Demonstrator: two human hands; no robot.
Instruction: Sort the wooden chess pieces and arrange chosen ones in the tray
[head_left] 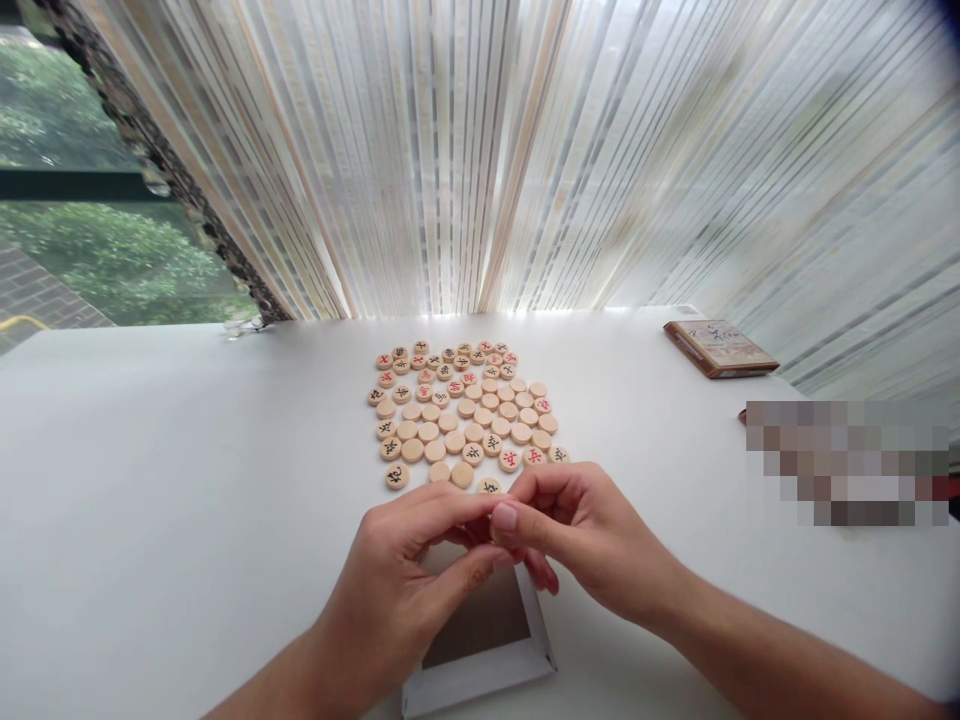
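My left hand (416, 560) and my right hand (589, 520) meet over the near side of the table, their thumbs and fingertips pinched together. Whatever lies between the fingers is hidden. Just beyond them spreads a group of round wooden Chinese chess pieces (454, 441), some with red or black characters up, others blank side up. One black-marked chess piece (490, 486) sits right behind the fingertips, partly covered. Beneath the hands is an open shallow box (487, 682) with white edges and a brown inside, half hidden by my left hand.
The white table (187, 520) runs back to a striped string curtain (450, 150). At the back right lies a brown box with a picture on its lid (724, 348). Nearer on the right is a blurred-out patch. A window (90, 150) shows greenery at the left.
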